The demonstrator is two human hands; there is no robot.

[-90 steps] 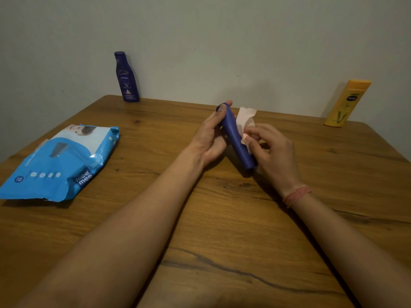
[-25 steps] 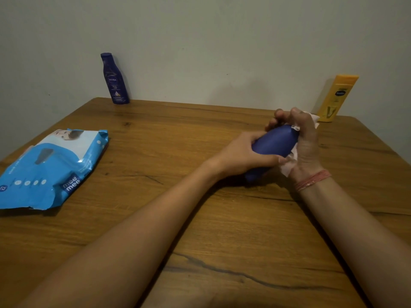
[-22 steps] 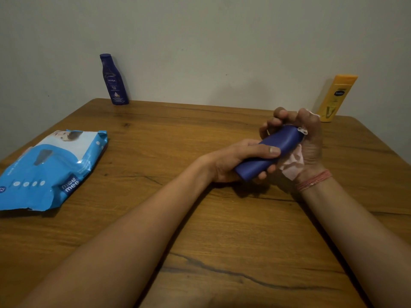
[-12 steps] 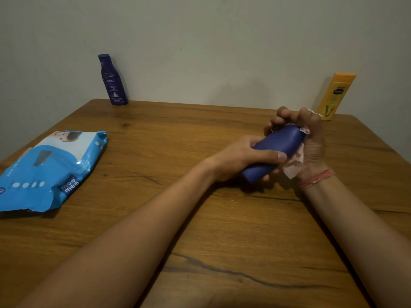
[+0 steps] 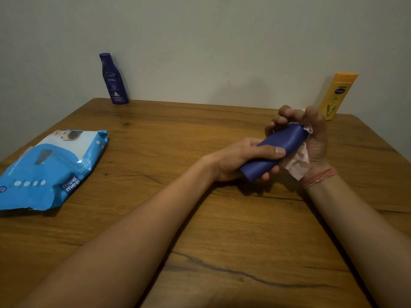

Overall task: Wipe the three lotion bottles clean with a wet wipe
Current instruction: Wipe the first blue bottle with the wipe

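1. Wooden bench (image 5: 200, 218): one, carrying everything.
2. One blue wipes pack (image 5: 46, 167) lay flat at the left.
3. Three lotion bottles: a dark blue bottle (image 5: 113, 80) and a yellow bottle (image 5: 335, 95) stood by the wall; the left hand (image 5: 240, 158) gripped a blue bottle (image 5: 275, 150), tilted above the bench.
4. One wet wipe (image 5: 298, 162), clamped against that bottle's upper end by the right hand (image 5: 311, 134).

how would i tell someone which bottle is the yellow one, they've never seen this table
Start at the wooden table and look to its far right corner, against the wall. The yellow bottle stands there alone, the only one not dark blue and not held.
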